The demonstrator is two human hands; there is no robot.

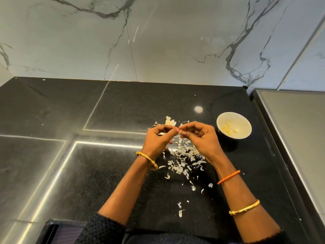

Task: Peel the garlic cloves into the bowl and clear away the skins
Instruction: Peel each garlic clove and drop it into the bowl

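Head view: left hand (159, 138) and right hand (198, 136), fingers curled, pinch one small pale garlic clove (179, 129) above papery white skins (182, 155); glossy white bowl (233, 118) nearby.

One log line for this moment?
phase: peeling | both hands pinch one clove | bowl holds peeled cloves | skins scattered on counter

No text, label, brand, number or sign can be read anywhere here
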